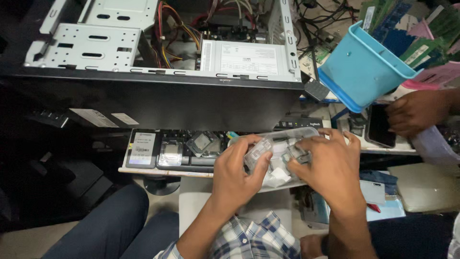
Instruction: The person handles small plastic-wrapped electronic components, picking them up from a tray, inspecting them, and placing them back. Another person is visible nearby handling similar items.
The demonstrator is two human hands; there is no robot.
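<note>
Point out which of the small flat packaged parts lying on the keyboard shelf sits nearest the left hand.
The clear square pack just beside the left hand; the silver one and the dark labelled one lie farther left.

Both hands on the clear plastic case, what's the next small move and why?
Probably steady the clear plastic case with the left hand and pry with the right hand. Both already grip it from opposite sides above the keyboard, and the right fingers curl over its edge. Whether it's latched can't be seen.
</note>
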